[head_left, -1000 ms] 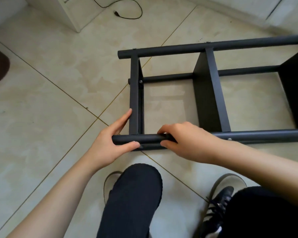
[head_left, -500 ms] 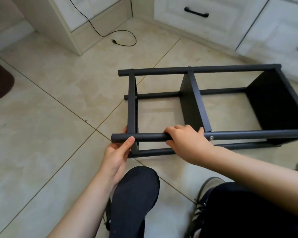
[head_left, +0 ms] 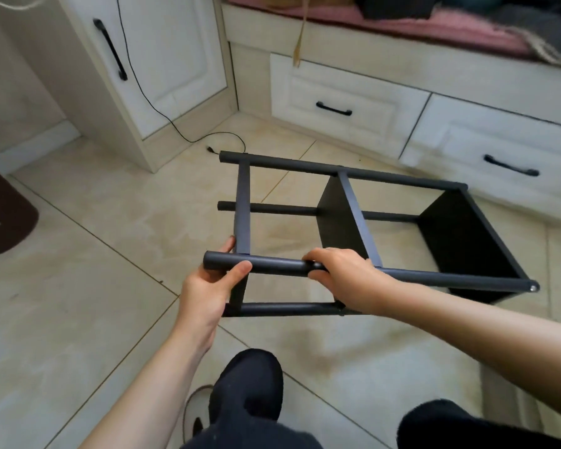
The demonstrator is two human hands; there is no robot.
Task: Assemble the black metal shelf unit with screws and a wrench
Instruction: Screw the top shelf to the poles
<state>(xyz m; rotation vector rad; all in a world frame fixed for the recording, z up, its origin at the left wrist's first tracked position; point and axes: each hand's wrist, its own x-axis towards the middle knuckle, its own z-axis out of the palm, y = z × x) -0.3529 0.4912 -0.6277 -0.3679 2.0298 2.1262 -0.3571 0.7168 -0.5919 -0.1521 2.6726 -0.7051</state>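
- The single head view sits on the person's head and looks forward and steeply down at the beige tiled floor (head_left: 88, 241).
- It is close: both forearms reach in from the bottom edge, and the black tubular metal shelf frame (head_left: 347, 267) fills the middle.
- The far edge takes in the white panelled drawers (head_left: 344, 108).
- There is no second view to share anything with.

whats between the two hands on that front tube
In the head view, only a bare stretch of the front tube lies between the left hand and the right hand; both grip it.
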